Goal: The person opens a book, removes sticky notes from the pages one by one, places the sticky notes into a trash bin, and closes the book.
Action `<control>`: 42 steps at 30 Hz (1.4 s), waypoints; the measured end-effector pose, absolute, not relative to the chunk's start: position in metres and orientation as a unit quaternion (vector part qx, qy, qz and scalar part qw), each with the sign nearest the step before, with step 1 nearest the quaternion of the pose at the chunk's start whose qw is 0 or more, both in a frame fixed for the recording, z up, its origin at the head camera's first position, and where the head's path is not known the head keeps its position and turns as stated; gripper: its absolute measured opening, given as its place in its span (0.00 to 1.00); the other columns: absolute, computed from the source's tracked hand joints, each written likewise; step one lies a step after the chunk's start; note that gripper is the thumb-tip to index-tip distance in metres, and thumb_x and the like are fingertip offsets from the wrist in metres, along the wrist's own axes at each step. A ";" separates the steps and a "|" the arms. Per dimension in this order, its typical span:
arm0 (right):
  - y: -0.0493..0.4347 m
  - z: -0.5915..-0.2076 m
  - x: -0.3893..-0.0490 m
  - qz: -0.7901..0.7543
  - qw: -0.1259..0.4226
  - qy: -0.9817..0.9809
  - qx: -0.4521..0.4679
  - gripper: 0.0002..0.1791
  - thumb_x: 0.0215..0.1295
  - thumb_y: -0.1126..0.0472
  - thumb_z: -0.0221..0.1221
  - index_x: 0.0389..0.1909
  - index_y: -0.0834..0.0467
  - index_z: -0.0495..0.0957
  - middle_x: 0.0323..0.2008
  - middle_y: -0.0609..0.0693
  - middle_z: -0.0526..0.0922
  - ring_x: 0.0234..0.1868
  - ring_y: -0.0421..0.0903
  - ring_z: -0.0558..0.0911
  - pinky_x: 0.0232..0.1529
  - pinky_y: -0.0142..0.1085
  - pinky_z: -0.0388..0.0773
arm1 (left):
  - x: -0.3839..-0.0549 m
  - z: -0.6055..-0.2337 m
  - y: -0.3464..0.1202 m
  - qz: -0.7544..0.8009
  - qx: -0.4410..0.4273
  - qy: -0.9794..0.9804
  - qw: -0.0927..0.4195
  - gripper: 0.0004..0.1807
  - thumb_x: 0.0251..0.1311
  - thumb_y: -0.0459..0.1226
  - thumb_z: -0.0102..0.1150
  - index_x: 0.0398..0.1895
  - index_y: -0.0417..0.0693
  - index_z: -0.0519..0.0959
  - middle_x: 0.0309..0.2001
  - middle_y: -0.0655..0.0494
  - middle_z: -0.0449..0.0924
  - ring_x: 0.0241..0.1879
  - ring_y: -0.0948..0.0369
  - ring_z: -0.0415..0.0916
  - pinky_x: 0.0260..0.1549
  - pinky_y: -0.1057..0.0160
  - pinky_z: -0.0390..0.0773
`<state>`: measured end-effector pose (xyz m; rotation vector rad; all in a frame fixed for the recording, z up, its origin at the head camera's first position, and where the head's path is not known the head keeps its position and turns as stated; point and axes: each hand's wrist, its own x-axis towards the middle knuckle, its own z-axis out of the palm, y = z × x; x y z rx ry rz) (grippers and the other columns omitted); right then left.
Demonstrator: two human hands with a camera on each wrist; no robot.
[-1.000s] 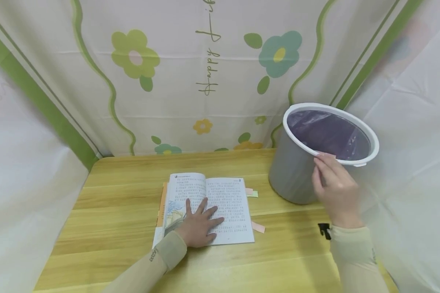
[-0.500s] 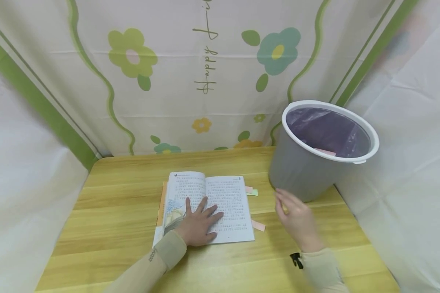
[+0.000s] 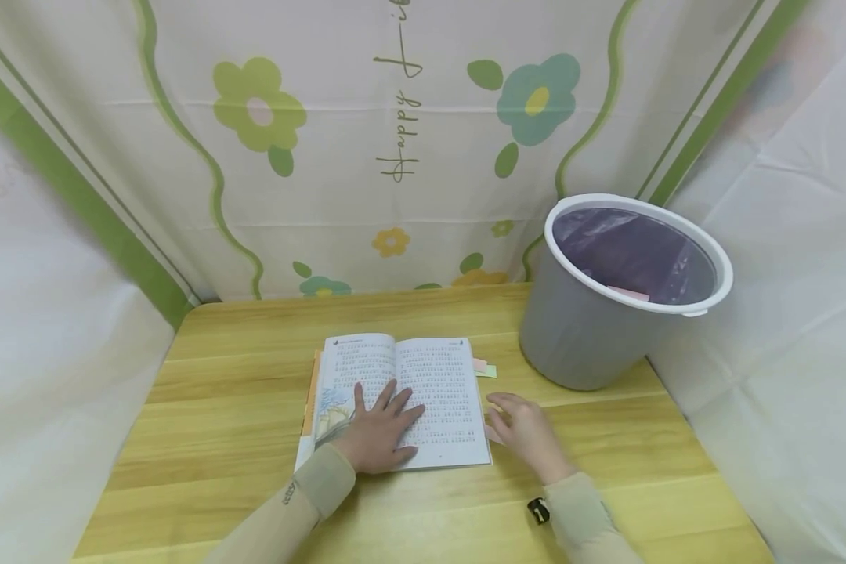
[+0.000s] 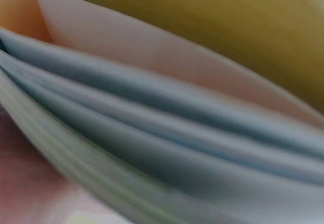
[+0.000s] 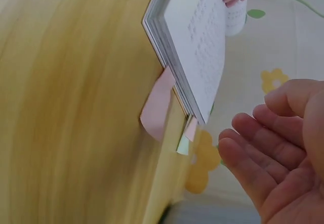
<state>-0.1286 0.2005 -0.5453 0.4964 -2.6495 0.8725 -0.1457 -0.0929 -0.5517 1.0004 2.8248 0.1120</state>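
Observation:
An open book (image 3: 437, 376) lies on the wooden table, printed text on both pages and a drawing on the left one. My left hand (image 3: 383, 433) presses flat across its lower middle, fingers spread; the left wrist view shows the book's page edges (image 4: 167, 128) close up. Out of the right edge stick paper tabs: a pink sticky tab (image 5: 158, 105) low down, and a pink and a green tab (image 5: 183, 145) higher up. My right hand (image 3: 525, 435) is beside the lower tab, partly covering it in the head view. Its fingers are loosely bent with nothing between them.
A grey trash bin (image 3: 571, 337) with a white rim and dark purple liner stands at the back right. Inside its near rim shows a pink paper slip (image 3: 629, 294). Behind the table (image 3: 218, 439) hangs a flowered curtain (image 3: 324, 157), with white cloth on both sides.
My right hand has let go of the pink slip at the bin and come down left to the book's right edge. The slip stays in the bin. My left hand keeps its place.

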 end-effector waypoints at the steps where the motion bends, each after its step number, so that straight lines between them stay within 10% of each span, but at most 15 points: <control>1: 0.199 -0.547 -0.129 0.316 0.140 -0.924 0.164 0.14 0.58 0.70 0.67 0.46 0.68 0.84 0.46 0.63 0.85 0.42 0.57 0.86 0.41 0.43 0.84 | -0.146 -0.553 -0.093 0.042 0.332 0.940 0.071 0.38 0.65 0.62 0.50 0.76 0.60 0.62 0.76 0.47 0.54 0.76 0.42 0.41 0.56 0.19 0.34; 17: 0.187 -0.564 -0.144 0.357 0.065 -0.927 0.093 0.14 0.66 0.66 0.62 0.51 0.66 0.83 0.40 0.55 0.87 0.29 0.38 0.80 0.30 0.31 0.80 | -0.146 -0.550 -0.095 0.049 0.329 0.939 0.082 0.38 0.66 0.63 0.48 0.76 0.62 0.60 0.77 0.46 0.51 0.76 0.43 0.38 0.57 0.19 0.33; 42: 0.179 -0.566 -0.175 0.449 -0.068 -0.887 -0.080 0.16 0.71 0.56 0.58 0.55 0.55 0.83 0.48 0.49 0.85 0.50 0.47 0.81 0.51 0.46 0.78 | -0.143 -0.550 -0.098 0.072 0.325 0.939 0.086 0.38 0.66 0.61 0.50 0.76 0.60 0.61 0.77 0.44 0.52 0.76 0.42 0.38 0.57 0.19 0.32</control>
